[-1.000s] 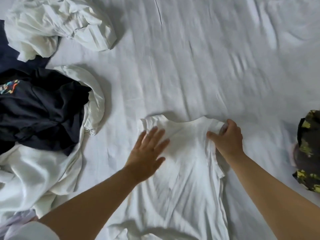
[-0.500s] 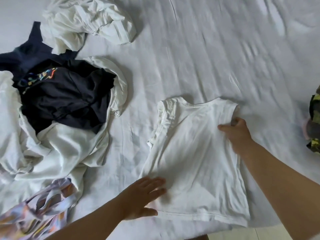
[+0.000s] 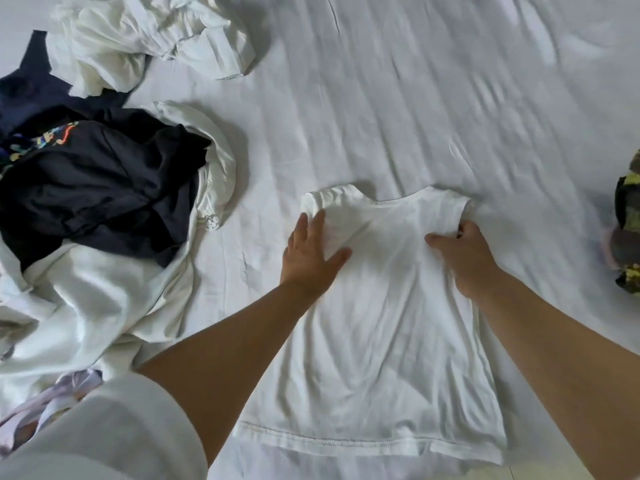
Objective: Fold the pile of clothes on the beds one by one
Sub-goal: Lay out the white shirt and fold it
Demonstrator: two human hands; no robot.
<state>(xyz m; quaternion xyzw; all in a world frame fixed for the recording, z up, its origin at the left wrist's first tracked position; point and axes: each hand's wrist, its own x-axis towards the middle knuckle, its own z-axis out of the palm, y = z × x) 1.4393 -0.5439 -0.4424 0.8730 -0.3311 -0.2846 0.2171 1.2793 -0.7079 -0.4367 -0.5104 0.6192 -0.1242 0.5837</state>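
Observation:
A small white T-shirt (image 3: 384,341) lies flat on the white bed sheet (image 3: 415,116), neck away from me, hem toward me. My left hand (image 3: 310,252) rests flat on its left shoulder with fingers straight. My right hand (image 3: 465,256) sits at the right shoulder, thumb on top and fingers curled round the folded-in sleeve edge. The unfolded pile (image 3: 86,237) lies to the left: a dark navy garment (image 3: 97,188) on top of white clothes.
A crumpled white garment (image 3: 149,36) lies at the top left. A pastel patterned cloth (image 3: 45,407) shows at the lower left. A camouflage-patterned item (image 3: 628,233) sits at the right edge. The bed's near edge runs just below the shirt hem.
My left hand has gone from the shirt's lower left hem up to its left shoulder. My right hand stays at the right sleeve. The view has shifted slightly.

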